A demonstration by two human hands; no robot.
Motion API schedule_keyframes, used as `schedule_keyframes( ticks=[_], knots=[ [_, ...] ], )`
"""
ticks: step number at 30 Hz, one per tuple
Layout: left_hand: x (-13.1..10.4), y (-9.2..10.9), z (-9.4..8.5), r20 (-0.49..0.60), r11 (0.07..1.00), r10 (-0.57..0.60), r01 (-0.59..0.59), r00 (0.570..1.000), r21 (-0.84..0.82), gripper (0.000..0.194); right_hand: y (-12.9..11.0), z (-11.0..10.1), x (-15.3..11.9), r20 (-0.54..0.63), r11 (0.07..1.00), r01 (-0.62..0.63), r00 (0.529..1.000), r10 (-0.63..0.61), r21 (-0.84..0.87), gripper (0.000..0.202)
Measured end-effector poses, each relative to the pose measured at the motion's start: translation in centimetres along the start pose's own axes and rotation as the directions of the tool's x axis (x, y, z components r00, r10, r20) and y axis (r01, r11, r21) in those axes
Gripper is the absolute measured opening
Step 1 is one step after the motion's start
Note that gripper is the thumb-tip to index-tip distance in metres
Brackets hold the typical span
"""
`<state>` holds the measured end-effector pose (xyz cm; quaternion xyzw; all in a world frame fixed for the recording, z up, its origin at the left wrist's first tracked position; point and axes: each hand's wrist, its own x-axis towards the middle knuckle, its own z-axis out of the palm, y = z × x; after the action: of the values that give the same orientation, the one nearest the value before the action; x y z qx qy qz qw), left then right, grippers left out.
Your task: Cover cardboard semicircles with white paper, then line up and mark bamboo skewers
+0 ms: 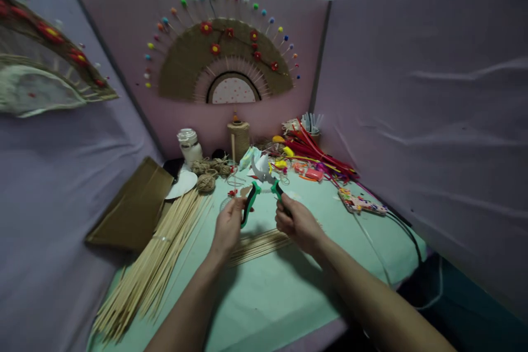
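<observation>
Between my two hands, above the table, are pruning shears (264, 176) with green and black handles, a coiled spring and spread blades pointing away from me. My left hand (229, 223) grips the left handle. Around the right handle the fingers of my right hand (299, 223) are wrapped. Below the hands a small row of thin wooden sticks (258, 247) lies on the table, partly hidden by my right hand. A large bundle of similar sticks (159, 258) rests to the left, bound with a band.
Behind the hands stand a twine spool (239, 140), a lidded jar (190, 146) and twine balls (206, 182). Red pipe cleaners (317, 154) and a patterned glue gun (361, 202) lie right. Cardboard (132, 203) leans left. A decorated fan (226, 58) hangs on the back panel.
</observation>
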<state>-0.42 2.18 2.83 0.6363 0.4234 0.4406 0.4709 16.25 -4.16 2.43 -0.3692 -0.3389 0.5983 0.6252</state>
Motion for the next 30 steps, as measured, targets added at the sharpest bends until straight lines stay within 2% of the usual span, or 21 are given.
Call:
schedule_keyframes(
  ticks=[2,4,9,11,13,16,18,22,24,27,30],
  knots=[
    [-0.2,-0.2,0.3,0.059,1.000,-0.006,0.007,0.998,-0.022,0.054,1.4,1.0,0.2,-0.008,0.999,0.036,0.999,-0.036,0.019,0.042],
    [-0.2,-0.4,0.3,0.064,0.999,-0.001,0.004,0.998,-0.050,0.053,1.9,1.6,0.6,0.000,0.997,0.060,0.998,-0.060,0.041,0.035],
    [-0.4,-0.5,0.4,0.038,0.990,0.011,-0.006,0.999,-0.138,0.045,2.6,2.6,1.2,0.130,0.972,-0.051,0.991,0.022,0.228,0.022],
    [-0.6,-0.2,0.5,0.027,0.995,0.034,-0.031,0.999,-0.096,0.044,2.9,2.8,1.1,0.168,0.965,-0.084,0.985,0.043,0.247,0.031],
    [-0.8,0.2,0.6,0.025,0.998,0.060,-0.059,0.998,-0.036,0.045,2.8,2.7,1.1,0.248,0.969,-0.106,0.968,0.049,0.222,0.051],
    [-1.0,0.3,0.7,0.046,0.994,0.100,-0.102,0.994,0.041,0.048,2.1,2.2,0.9,0.401,0.969,-0.139,0.915,0.047,0.205,0.071],
    [-0.8,0.3,0.6,0.067,0.982,0.134,-0.142,0.989,0.127,0.047,1.6,1.9,0.8,0.450,0.965,-0.152,0.892,0.039,0.216,0.075],
    [-0.4,0.4,0.2,0.075,0.910,0.247,-0.257,0.966,0.326,0.039,0.9,1.2,0.7,0.425,0.976,-0.104,0.905,0.013,0.190,0.077],
    [-0.1,0.5,-0.3,0.043,0.882,0.280,-0.275,0.959,0.383,0.040,0.5,0.8,0.6,0.402,0.979,-0.080,0.916,-0.003,0.189,0.077],
    [0.4,0.4,-1.4,-0.023,0.885,0.221,-0.191,0.975,0.425,0.042,0.1,0.0,0.5,0.383,0.978,-0.068,0.924,-0.012,0.195,0.074],
    [1.0,0.0,-2.5,-0.072,0.911,0.151,-0.110,0.986,0.397,0.036,0.0,-0.7,0.3,0.371,0.984,-0.059,0.929,-0.007,0.166,0.071]
  ],
)
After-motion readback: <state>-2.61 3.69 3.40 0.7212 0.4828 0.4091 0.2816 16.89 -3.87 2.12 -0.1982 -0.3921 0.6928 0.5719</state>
